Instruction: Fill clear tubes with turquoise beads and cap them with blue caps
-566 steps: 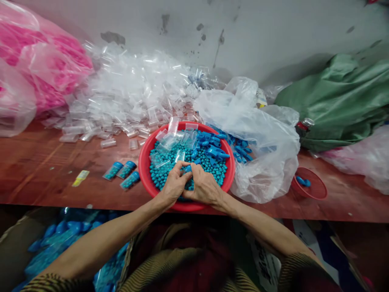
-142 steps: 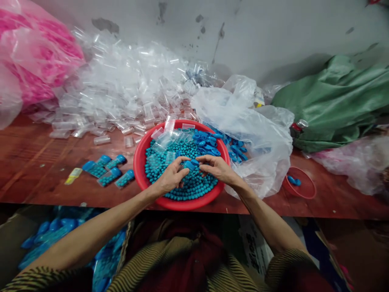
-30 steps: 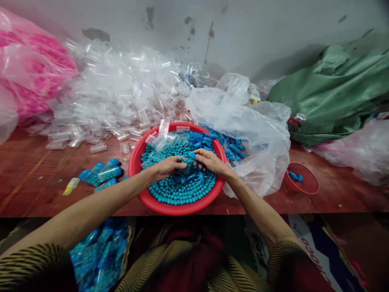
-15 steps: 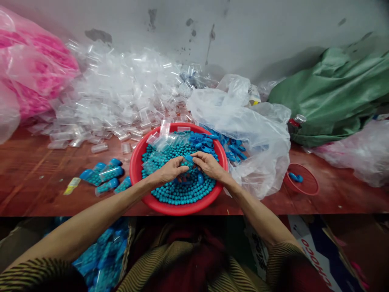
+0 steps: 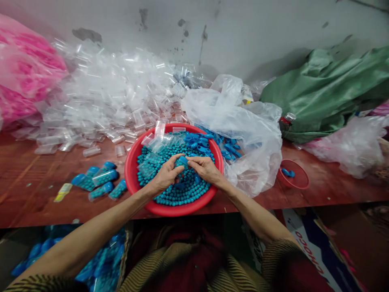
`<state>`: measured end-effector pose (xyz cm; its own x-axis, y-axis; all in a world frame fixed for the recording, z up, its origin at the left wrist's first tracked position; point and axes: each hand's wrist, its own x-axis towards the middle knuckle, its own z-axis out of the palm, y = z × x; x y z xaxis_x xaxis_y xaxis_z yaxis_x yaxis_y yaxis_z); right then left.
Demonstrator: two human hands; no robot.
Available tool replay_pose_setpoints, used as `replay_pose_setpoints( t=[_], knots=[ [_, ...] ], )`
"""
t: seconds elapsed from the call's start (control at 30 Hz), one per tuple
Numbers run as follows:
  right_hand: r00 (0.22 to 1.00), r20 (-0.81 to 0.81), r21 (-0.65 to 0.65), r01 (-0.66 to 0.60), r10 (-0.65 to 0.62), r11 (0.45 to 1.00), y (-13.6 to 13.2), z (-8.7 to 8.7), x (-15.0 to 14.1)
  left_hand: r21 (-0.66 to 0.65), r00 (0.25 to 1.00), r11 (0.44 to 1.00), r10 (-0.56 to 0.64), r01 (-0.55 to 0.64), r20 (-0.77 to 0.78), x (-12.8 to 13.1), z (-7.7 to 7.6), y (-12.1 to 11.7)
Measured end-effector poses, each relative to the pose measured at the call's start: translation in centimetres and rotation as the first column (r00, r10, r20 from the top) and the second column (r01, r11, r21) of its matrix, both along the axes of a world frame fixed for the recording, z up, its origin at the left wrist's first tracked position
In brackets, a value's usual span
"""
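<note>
Over a red basin (image 5: 129, 174) of turquoise beads (image 5: 179, 199), my left hand (image 5: 166, 174) is closed round a small clear tube (image 5: 181, 163) with a blue cap and turquoise beads in it. My right hand (image 5: 206, 169) pinches the cap end from the other side, thumb and fingers together. The fingers partly hide the tube. Several blue caps (image 5: 199, 142) lie on the beads at the basin's back right, and empty clear tubes (image 5: 160, 132) lie at its back left.
Filled, capped tubes (image 5: 105, 177) lie left of the basin. A large heap of clear tubes (image 5: 106, 93) spreads behind. On the right are a plastic bag (image 5: 255, 134), more blue caps (image 5: 229, 149), a small red basket (image 5: 299, 184) and a green sack (image 5: 322, 93). Below the table edge sit boxes.
The capped tube has tilted, so its blue cap now faces more to the right, and both hands have turned with it. The whole view has shifted slightly.
</note>
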<state>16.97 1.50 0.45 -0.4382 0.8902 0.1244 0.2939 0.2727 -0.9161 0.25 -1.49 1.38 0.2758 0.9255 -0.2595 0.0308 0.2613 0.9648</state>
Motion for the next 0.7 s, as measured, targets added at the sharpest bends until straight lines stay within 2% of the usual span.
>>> replay_pose_setpoints(
  t=[0.1,0.2,0.3,0.37,0.43,0.53,0.63,0.7],
  knots=[
    [0.998,0.022,-0.006,-0.060,0.060,0.998,0.2,-0.1,0.2,0.013,1.000,1.000,0.028,-0.028,0.013,0.0,0.0,-0.1],
    [0.992,0.073,0.067,-0.109,0.104,0.992,0.1,0.0,0.3,0.005,0.999,0.999,0.047,-0.047,0.001,0.1,0.0,-0.1],
    [0.972,0.190,0.158,-0.173,0.142,0.972,-0.2,0.4,0.4,0.010,0.999,0.999,0.031,-0.030,-0.032,0.1,-0.1,0.0],
    [0.958,0.251,0.176,-0.186,0.139,0.967,-0.2,0.7,0.5,0.036,0.998,0.998,0.043,-0.042,-0.053,0.1,-0.1,0.1],
    [0.968,0.212,0.113,-0.162,0.135,0.980,0.1,1.0,0.6,0.059,0.995,0.996,0.067,-0.063,-0.076,-0.1,0.0,0.3],
    [0.990,-0.028,-0.140,-0.142,0.140,0.980,0.7,1.1,1.0,0.052,0.996,0.998,0.040,-0.035,-0.085,-0.4,0.2,0.5],
    [0.967,-0.254,-0.327,-0.111,0.026,0.938,1.1,0.8,1.2,0.024,0.997,0.999,-0.020,0.022,-0.073,-0.6,0.6,0.3],
    [0.957,-0.286,-0.344,-0.049,-0.054,0.938,1.0,0.6,1.0,0.026,0.996,0.999,-0.044,0.046,-0.083,-0.5,0.7,0.0]
  ],
)
